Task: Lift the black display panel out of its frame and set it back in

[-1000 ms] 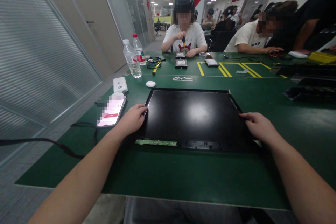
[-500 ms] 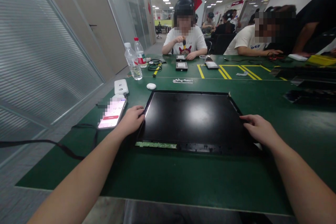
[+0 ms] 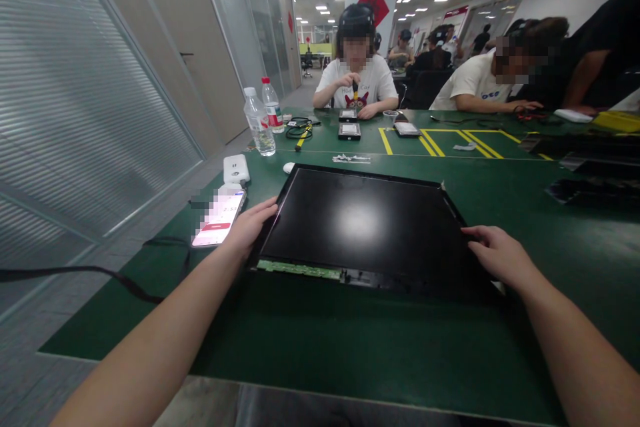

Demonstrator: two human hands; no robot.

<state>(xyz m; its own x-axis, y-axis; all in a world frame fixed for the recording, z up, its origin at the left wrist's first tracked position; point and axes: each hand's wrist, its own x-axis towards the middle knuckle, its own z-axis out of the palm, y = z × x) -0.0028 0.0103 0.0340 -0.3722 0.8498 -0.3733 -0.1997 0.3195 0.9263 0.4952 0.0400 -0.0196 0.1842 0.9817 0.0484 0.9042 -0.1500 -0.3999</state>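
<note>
Display panel (image 3: 360, 223) lies on the green table (image 3: 350, 340) at our 12 o'clock. Our left hand (image 3: 249, 227) grips its 9 o'clock edge and our right hand (image 3: 497, 257) clasps its 3 o'clock edge. A phone (image 3: 219, 219) lies just beside the left hand, at its 10 o'clock.

Glossy black screen panel (image 3: 360, 223) on matt green table mat (image 3: 350, 347); clear plastic bottles (image 3: 260, 121).

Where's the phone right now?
Head view: the phone lies on the green table, left of the black panel, beside the left hand, with a white box behind it.
</note>
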